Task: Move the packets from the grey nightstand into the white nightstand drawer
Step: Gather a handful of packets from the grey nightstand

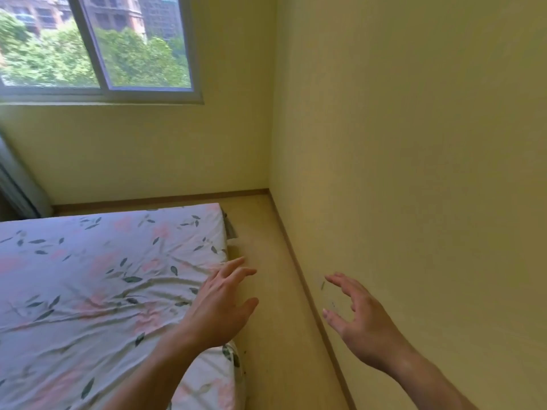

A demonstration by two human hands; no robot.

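Fingers [236, 269] spread on two empty hands: left hand [220, 306], right hand [359, 324].

Count of things in the room

Two bare hands, the left hand [220, 306] and the right hand [359, 324], both empty; one bed with a floral pink-and-green sheet [88, 291]; one window with a grey frame [100, 48].

floral bed [103, 276], window [97, 45], yellow walls [414, 143]
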